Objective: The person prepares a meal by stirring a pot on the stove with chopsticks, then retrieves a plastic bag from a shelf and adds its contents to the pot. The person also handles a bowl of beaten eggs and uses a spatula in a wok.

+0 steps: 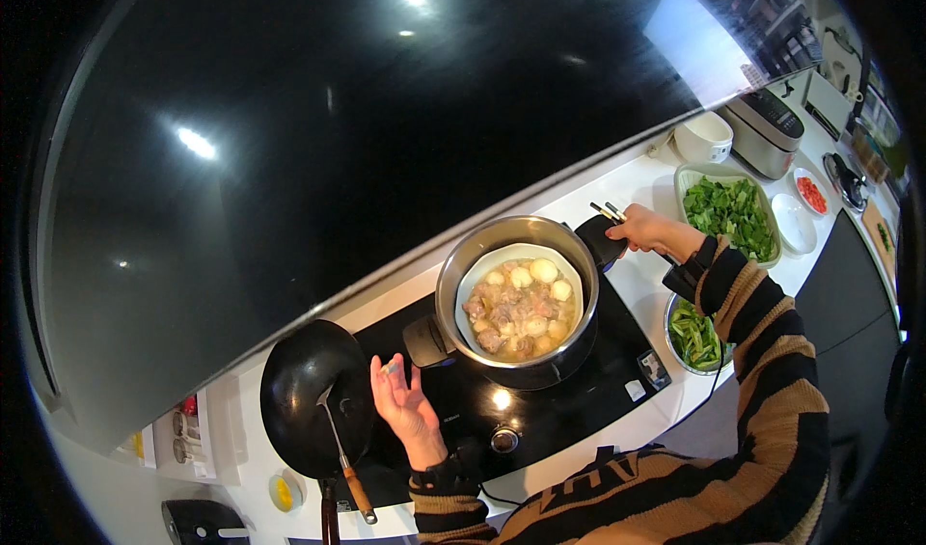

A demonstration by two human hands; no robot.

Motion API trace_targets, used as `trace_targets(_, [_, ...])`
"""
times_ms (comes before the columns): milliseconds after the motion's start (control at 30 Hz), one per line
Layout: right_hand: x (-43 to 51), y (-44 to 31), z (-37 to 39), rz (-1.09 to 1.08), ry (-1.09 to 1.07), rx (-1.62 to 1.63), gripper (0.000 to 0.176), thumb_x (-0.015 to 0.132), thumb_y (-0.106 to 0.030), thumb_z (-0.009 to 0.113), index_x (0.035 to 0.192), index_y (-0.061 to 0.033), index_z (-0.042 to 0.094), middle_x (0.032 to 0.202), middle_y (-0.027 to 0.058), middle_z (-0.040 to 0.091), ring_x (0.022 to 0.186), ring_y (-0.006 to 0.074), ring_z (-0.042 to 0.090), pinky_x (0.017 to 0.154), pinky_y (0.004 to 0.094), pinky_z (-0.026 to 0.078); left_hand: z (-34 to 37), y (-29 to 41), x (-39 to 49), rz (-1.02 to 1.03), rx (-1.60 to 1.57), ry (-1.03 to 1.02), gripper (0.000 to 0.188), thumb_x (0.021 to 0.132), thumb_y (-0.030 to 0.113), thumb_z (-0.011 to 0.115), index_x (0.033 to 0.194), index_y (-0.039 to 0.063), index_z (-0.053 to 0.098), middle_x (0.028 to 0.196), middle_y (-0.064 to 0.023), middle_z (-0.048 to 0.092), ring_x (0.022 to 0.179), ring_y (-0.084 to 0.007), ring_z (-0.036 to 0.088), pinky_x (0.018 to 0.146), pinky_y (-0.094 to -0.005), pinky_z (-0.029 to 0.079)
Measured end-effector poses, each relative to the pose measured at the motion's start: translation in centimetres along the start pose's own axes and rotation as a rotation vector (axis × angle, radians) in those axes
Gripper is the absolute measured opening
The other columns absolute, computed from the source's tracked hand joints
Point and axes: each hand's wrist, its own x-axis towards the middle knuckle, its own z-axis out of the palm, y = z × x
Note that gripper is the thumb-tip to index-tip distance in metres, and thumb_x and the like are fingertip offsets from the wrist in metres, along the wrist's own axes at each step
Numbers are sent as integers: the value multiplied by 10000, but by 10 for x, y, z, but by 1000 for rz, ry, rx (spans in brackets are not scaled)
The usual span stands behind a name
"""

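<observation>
A steel pot (518, 224) stands on the black glass cooktop (564, 422). Inside it sits a white bowl (469, 274) of stew, with chunks of meat (499, 308) and pale round pieces (543, 270) in broth. My right hand (647, 229) grips the pot's black right handle (600, 240), and a pair of chopsticks (608, 211) sticks out from the same hand. Palm upward, my left hand (406, 404) is just below the left handle (425, 341), fingers apart. A small pale patch shows at one fingertip; I cannot tell what it is.
Left on the cooktop is a black wok (307, 393) holding a wooden-handled spatula (351, 476). To the right are a basket of chopped greens (729, 211), a bowl of sliced green peppers (694, 335), a white plate (794, 225) and a rice cooker (763, 132). A dark range hood (289, 147) overhangs the counter.
</observation>
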Motion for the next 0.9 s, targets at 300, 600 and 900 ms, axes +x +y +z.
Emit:
trace_targets(300, [19,16,-1,-82,32,49,286,762,-232,674,690,36,603,510,71,525,359,118,373,324,283,252,16,-14,17,-66,7,71,496,846,377,583,1215,66,466,1026,-45,603,1009,-147,519,935,-374,316])
trace_targets(600, [20,-1,-5,-29,55,-71,296,753,-252,691,683,19,593,516,66,513,392,124,395,347,290,273,13,-14,18,-62,14,115,442,834,354,599,1142,50,509,1046,-43,571,1027,-163,511,901,-372,361])
trace_targets(900, [25,5,-7,-58,-4,-77,296,764,-245,693,728,32,594,545,64,516,413,135,411,367,284,299,17,-14,14,-68,42,173,446,833,354,597,1146,48,511,1022,-57,585,1017,-170,518,881,-368,367])
